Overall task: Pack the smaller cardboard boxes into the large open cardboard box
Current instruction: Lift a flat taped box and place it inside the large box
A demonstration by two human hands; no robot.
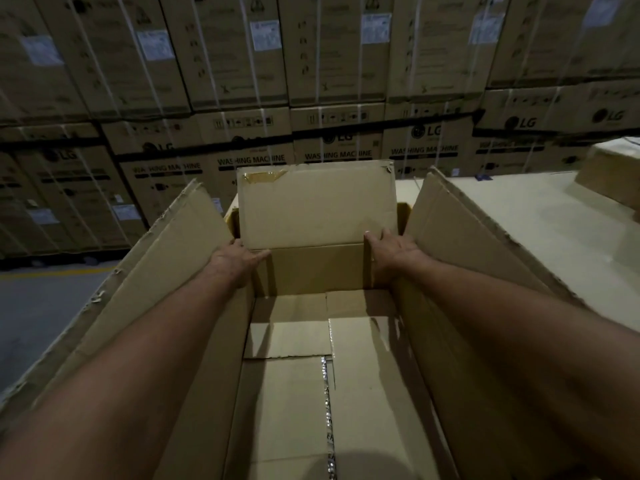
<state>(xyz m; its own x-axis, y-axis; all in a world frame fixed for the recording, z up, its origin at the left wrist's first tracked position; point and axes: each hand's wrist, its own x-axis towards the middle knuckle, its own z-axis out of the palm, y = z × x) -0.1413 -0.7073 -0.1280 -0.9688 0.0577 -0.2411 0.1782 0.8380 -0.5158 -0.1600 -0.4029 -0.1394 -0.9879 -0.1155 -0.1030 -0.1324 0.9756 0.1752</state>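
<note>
Because only folded bottom flaps and a strip of tape (327,410) show on the floor of the large open cardboard box (194,341), packing does not seem to have begun; the step in hand looks like readying the box. Both arms reach deep inside to the far end. The left hand (239,258) lies with straight fingers along the fold at the foot of the upright far flap (317,206). The right hand (391,251) is laid palm-out, fingers extended, at that flap's lower right corner. Neither grips anything. The one likely smaller cardboard box (609,174) in view sits at the far right on a pale surface (519,220), well apart from both hands. Next, the flap probably needs pushing back out of the way, then the hands must withdraw and reach right for that box.
</note>
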